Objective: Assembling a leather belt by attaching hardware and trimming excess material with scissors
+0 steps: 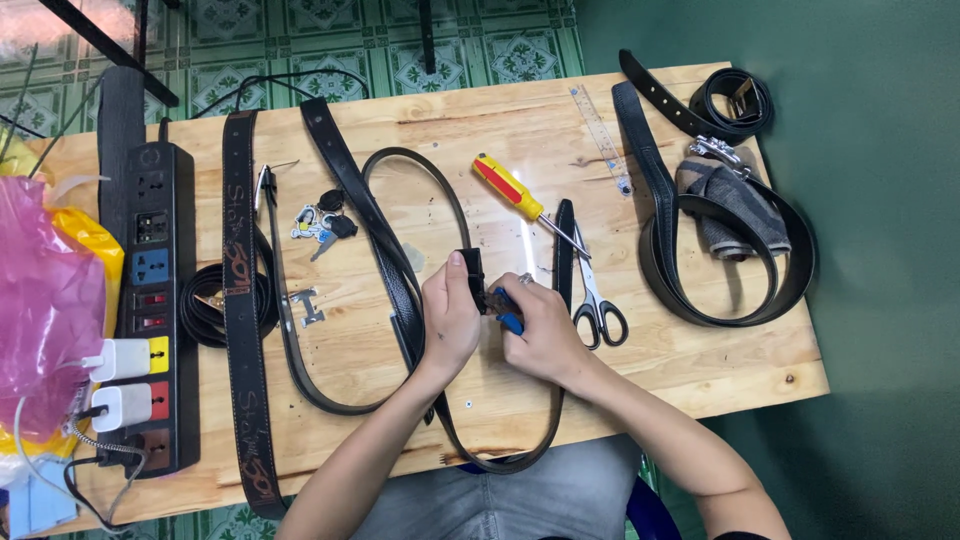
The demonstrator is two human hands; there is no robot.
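1. A black belt (452, 215) loops across the middle of the wooden worktop (690, 365), its end pinched upright between thumb and fingers of the left hand (449, 318).
2. The right hand (540, 330) is clenched around a blue-handled tool (507, 318) pressed against that belt end; both forearms reach in from the near edge, wrists bent inward.
3. Just beside the right hand lie scissors (597, 300) and a yellow-and-red screwdriver (518, 193).
4. Farther left: keys (322, 222), a brown patterned belt (240, 300), a black power strip (153, 300).
5. To the right, more black belts (728, 215) coil around a grey cloth (735, 205).
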